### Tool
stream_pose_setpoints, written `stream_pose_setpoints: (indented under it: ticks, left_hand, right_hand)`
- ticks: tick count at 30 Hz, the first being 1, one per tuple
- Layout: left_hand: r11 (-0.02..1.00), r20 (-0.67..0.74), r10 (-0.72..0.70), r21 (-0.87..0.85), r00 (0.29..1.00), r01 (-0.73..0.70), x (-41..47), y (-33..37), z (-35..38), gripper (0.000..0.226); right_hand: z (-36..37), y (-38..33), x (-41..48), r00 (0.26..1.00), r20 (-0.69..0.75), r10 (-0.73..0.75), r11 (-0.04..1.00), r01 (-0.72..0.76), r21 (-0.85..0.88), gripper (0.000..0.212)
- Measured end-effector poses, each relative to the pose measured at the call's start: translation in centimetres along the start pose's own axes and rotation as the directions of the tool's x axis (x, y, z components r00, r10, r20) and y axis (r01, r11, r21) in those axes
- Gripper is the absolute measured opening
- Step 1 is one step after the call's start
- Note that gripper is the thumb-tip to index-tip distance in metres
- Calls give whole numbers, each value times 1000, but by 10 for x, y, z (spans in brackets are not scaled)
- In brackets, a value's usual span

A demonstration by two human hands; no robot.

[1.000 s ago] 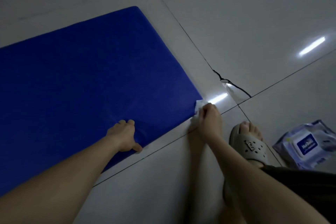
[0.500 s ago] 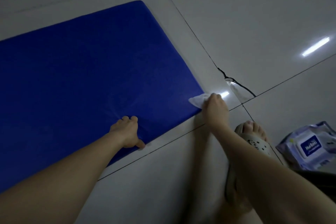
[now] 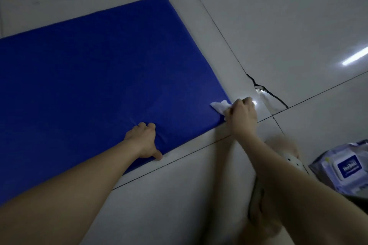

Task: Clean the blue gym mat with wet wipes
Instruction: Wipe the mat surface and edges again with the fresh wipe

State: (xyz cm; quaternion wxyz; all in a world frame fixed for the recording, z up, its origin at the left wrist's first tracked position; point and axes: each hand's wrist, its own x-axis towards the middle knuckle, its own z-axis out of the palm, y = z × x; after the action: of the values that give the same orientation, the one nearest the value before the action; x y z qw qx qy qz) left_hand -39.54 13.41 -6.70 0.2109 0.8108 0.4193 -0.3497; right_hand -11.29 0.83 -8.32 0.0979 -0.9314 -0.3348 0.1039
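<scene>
The floor is laid with large, glossy, pale grey tiles divided by thin dark joints, and a bright strip of light reflects off it at the right. Where four tiles meet, a dark jagged crack cuts off the corner of one tile. The blue gym mat lies flat on the floor, running off the left edge of the view, its near right corner close to the crack. At the lower right a pack of wet wipes lies on the tiles, well apart from the mat, and just beside it stands a foot in a pale sandal
</scene>
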Motion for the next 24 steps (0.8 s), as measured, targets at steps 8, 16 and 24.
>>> stream_pose_setpoints:
  ticks: [8,16,24]
  left_hand:
    - [989,-325,-115,-128,939,77,-40,-4,34,70]
    - [232,321,-507,-843,800,485,-117,-35,57,84]
    - [-859,300,-289,-500,909,-108,-134,11,29,67]
  right_hand:
    - [-13,-29,14,977,92,193,942,-211,261,25]
    - [-85,-62,10,975,29,222,909,-218,354,41]
    - [-167,-95,4,967,241,-86,842,-58,536,59]
